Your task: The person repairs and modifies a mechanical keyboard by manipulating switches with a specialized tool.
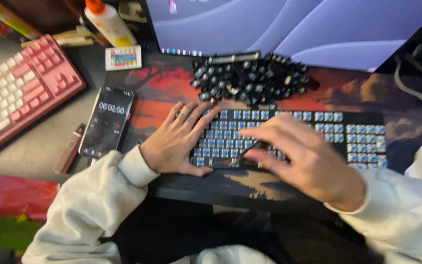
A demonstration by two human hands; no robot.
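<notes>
Black mechanical keyboard with its keycaps stripped and rows of blue-stemmed switches bared [318,128] is lying across the sunset-printed desk mat [348,93], along the mat's near edge, with its left end under the person's hands.

From the head camera, the likeliest trouble, as I judge it, is the loose heap of black keycaps [250,78] piled just beyond the keyboard's far edge: a sweep of a sleeve could scatter them toward the wide monitor [289,24] or off the mat. The right hand is blurred, so a slip of the thin dark tool [247,149] against a switch also seems possible. The black smartphone with a lit screen [106,121] is resting at the mat's left edge, close to the left wrist, and could be nudged.

The left hand [179,142] is lying flat and spread, fingers splayed over the keyboard's left end, pressing down on it and gripping nothing. The right hand [308,161] is curled partway, fingers bent over the switch rows; it seems to be pinching the thin tool, though the blur leaves the grip unclear.

A pink and white keyboard [15,93] is sitting well apart near the desk's left edge, with a white bottle with an orange cap [107,22] at the far edge.
</notes>
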